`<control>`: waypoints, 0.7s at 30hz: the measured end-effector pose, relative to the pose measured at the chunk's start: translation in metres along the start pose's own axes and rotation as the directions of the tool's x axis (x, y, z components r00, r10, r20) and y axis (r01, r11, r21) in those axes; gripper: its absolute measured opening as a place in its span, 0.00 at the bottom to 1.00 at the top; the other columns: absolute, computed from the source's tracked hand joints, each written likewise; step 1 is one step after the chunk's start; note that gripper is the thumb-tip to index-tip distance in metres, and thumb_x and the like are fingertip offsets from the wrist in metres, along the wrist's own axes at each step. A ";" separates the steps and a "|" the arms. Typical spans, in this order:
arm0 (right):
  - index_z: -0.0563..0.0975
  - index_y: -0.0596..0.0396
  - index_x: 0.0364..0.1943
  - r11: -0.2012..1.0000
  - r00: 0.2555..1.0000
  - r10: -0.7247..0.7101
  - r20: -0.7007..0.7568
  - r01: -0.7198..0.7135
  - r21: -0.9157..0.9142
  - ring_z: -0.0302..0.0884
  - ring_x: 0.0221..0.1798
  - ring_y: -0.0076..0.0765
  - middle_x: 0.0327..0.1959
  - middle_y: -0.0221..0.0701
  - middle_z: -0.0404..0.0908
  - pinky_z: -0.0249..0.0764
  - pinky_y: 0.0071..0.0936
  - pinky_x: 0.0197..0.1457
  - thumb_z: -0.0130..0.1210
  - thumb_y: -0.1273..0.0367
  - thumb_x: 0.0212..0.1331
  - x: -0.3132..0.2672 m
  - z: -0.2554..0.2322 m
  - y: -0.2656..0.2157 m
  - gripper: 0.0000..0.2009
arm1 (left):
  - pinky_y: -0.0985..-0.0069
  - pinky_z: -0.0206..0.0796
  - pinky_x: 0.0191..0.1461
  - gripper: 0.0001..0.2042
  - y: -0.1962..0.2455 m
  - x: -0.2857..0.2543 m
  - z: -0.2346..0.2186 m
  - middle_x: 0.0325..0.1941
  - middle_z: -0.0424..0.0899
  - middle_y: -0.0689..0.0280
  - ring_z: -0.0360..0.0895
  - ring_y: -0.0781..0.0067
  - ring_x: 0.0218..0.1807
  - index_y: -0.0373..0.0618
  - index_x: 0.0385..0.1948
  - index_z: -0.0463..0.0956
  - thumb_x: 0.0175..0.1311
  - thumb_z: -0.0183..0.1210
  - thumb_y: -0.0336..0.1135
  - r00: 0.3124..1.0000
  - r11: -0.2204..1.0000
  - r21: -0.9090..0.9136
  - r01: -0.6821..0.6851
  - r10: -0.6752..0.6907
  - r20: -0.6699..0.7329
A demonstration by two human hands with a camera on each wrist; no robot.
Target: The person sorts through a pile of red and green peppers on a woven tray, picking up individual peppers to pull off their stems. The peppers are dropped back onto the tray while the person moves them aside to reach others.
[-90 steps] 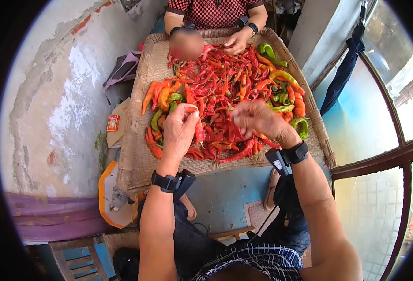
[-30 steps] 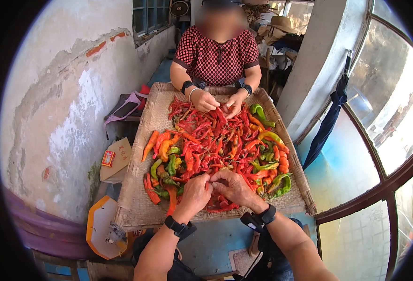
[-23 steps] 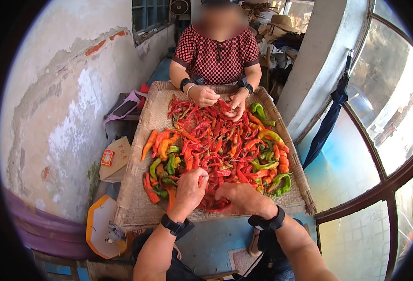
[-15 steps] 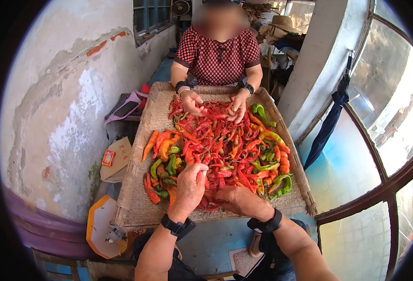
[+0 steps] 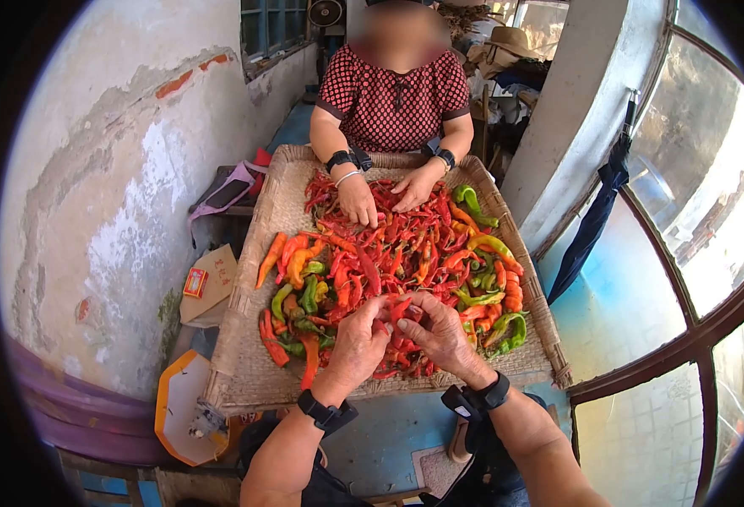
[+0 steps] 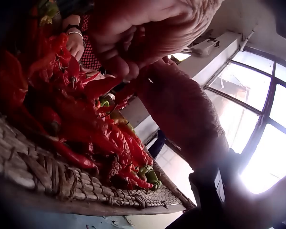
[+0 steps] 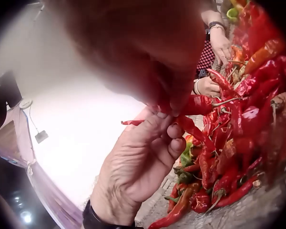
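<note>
Though apart before, left hand (image 5: 356, 345) and right hand (image 5: 445, 335) now close, fingers tight round red pepper (image 5: 399, 308).

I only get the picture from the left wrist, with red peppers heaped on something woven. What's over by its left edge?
Observer: Orange peppers lie near the left rim of the woven tray.
Visitor: Oh, nice! And that bit of dark blue by the window?
Observer: From the head view, it's a closed umbrella, hanging with its handle up.
Visitor: I spot a hand with a bracelet too. What are that person's two hands up to?
Observer: The bracelet hand reaches down into the red peppers; the other hand is low over the heap, fingers spread a little.
</note>
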State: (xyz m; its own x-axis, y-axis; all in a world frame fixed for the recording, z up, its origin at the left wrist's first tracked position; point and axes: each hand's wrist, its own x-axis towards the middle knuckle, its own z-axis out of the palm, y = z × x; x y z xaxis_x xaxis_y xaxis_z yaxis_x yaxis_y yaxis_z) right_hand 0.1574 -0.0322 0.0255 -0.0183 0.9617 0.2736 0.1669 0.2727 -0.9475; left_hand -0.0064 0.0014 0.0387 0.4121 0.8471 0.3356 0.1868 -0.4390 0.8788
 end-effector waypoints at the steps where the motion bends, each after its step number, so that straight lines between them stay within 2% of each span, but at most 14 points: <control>1: 0.73 0.56 0.52 0.996 0.999 -0.043 -0.015 0.042 -0.083 0.76 0.43 0.23 0.40 0.31 0.79 0.75 0.26 0.46 0.58 0.76 0.59 -0.001 0.004 -0.003 0.16 | 0.67 0.73 0.40 0.14 -0.001 -0.001 0.000 0.38 0.81 0.54 0.82 0.59 0.37 0.37 0.45 0.73 0.56 0.51 0.16 1.000 1.000 0.000 0.001 -0.001 0.002; 3: 0.72 0.54 0.53 0.968 0.990 -0.140 -0.033 0.130 -0.214 0.75 0.39 0.22 0.38 0.30 0.78 0.75 0.23 0.43 0.59 0.77 0.57 -0.001 0.008 -0.009 0.19 | 0.69 0.73 0.39 0.15 -0.004 -0.002 -0.001 0.38 0.82 0.54 0.82 0.62 0.35 0.37 0.47 0.73 0.56 0.54 0.18 0.998 0.999 0.003 0.046 -0.046 0.040; 4: 0.72 0.54 0.53 0.968 0.989 -0.141 -0.033 0.131 -0.213 0.75 0.39 0.22 0.38 0.30 0.78 0.75 0.23 0.43 0.59 0.77 0.57 -0.001 0.009 -0.008 0.19 | 0.69 0.73 0.39 0.15 -0.007 -0.002 0.000 0.38 0.82 0.54 0.82 0.62 0.35 0.37 0.47 0.73 0.56 0.54 0.18 0.998 0.999 0.004 0.046 -0.046 0.039; 6: 0.72 0.53 0.54 0.997 0.994 -0.045 -0.095 0.038 -0.074 0.74 0.36 0.20 0.34 0.28 0.76 0.75 0.21 0.40 0.60 0.77 0.57 0.000 0.009 -0.006 0.19 | 0.72 0.73 0.37 0.10 -0.012 -0.001 0.000 0.33 0.83 0.57 0.81 0.71 0.33 0.35 0.41 0.74 0.58 0.58 0.22 0.999 1.000 -0.017 0.016 -0.015 0.028; 10: 0.72 0.54 0.54 0.991 0.986 -0.111 -0.129 0.100 -0.090 0.72 0.35 0.17 0.32 0.26 0.73 0.74 0.18 0.38 0.60 0.77 0.57 0.002 0.008 0.005 0.19 | 0.75 0.73 0.35 0.09 -0.009 -0.004 -0.001 0.33 0.83 0.61 0.81 0.75 0.32 0.35 0.41 0.74 0.60 0.59 0.25 0.996 0.999 0.026 0.020 -0.022 0.084; 12: 0.72 0.55 0.54 0.995 0.993 -0.078 -0.084 0.083 0.057 0.74 0.37 0.18 0.35 0.27 0.75 0.75 0.20 0.40 0.60 0.76 0.57 0.004 0.011 0.013 0.20 | 0.80 0.71 0.33 0.08 -0.014 -0.004 0.002 0.32 0.82 0.65 0.78 0.81 0.31 0.37 0.41 0.75 0.62 0.59 0.28 0.996 0.996 -0.067 0.059 -0.054 0.068; 13: 0.72 0.55 0.54 0.995 0.993 -0.078 -0.083 0.083 0.057 0.74 0.37 0.18 0.35 0.27 0.75 0.75 0.20 0.40 0.60 0.76 0.57 0.004 0.013 0.010 0.20 | 0.80 0.71 0.33 0.08 -0.012 -0.004 0.001 0.32 0.82 0.65 0.78 0.81 0.31 0.37 0.41 0.75 0.62 0.59 0.28 0.996 0.996 -0.068 0.059 -0.054 0.068; 15: 0.72 0.56 0.54 0.927 0.992 -0.034 -0.121 0.076 0.367 0.76 0.40 0.22 0.37 0.29 0.77 0.76 0.23 0.42 0.61 0.75 0.57 0.004 0.017 0.000 0.20 | 0.83 0.69 0.32 0.08 -0.006 -0.003 -0.002 0.30 0.80 0.70 0.74 0.85 0.29 0.39 0.41 0.76 0.65 0.58 0.32 0.992 0.976 -0.174 0.128 -0.126 0.027; 16: 0.72 0.56 0.54 0.927 0.992 -0.034 -0.120 0.076 0.366 0.76 0.40 0.22 0.37 0.29 0.77 0.76 0.23 0.42 0.61 0.75 0.57 0.004 0.013 -0.003 0.20 | 0.83 0.69 0.32 0.08 -0.009 -0.002 -0.003 0.30 0.80 0.70 0.74 0.85 0.29 0.39 0.41 0.76 0.65 0.58 0.32 0.992 0.976 -0.175 0.128 -0.125 0.026; 17: 0.73 0.56 0.52 0.990 0.997 -0.048 -0.060 0.055 0.131 0.77 0.41 0.24 0.37 0.30 0.78 0.76 0.24 0.43 0.61 0.75 0.57 0.004 0.007 -0.006 0.18 | 0.82 0.68 0.31 0.08 -0.011 -0.001 -0.006 0.29 0.80 0.70 0.74 0.85 0.28 0.38 0.40 0.76 0.64 0.58 0.32 0.991 0.967 -0.219 0.131 -0.132 0.011; 18: 0.75 0.57 0.50 0.992 0.999 -0.046 0.000 0.045 -0.114 0.77 0.42 0.26 0.38 0.32 0.79 0.76 0.26 0.44 0.61 0.74 0.57 0.003 0.003 -0.009 0.16 | 0.82 0.68 0.29 0.09 -0.011 0.000 -0.007 0.27 0.80 0.70 0.74 0.85 0.26 0.37 0.40 0.76 0.64 0.58 0.33 0.990 0.955 -0.263 0.134 -0.140 -0.003; 19: 0.75 0.57 0.50 0.993 0.999 -0.044 -0.001 0.044 -0.113 0.77 0.42 0.26 0.38 0.32 0.79 0.76 0.26 0.44 0.61 0.74 0.57 0.002 0.002 -0.011 0.16 | 0.84 0.67 0.28 0.08 -0.009 -0.001 -0.008 0.26 0.78 0.72 0.72 0.86 0.25 0.39 0.39 0.77 0.64 0.59 0.33 0.984 0.929 -0.330 0.168 -0.176 0.005; 21: 0.77 0.58 0.44 0.907 0.980 -0.177 0.087 0.197 -0.372 0.78 0.41 0.27 0.36 0.33 0.80 0.76 0.27 0.42 0.60 0.74 0.58 0.001 0.001 -0.015 0.10 | 0.84 0.67 0.28 0.08 -0.007 -0.002 -0.010 0.26 0.78 0.72 0.72 0.86 0.25 0.39 0.38 0.77 0.64 0.59 0.33 0.980 0.916 -0.349 0.196 -0.195 0.039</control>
State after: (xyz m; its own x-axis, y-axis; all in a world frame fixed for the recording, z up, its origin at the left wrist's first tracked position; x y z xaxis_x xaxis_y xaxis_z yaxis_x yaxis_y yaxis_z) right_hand 0.1542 -0.0357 0.0403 -0.1335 0.8970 0.4213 0.5141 0.4262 -0.7444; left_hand -0.0178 0.0056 0.0354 0.4023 0.9040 0.1444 -0.0591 -0.1318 0.9895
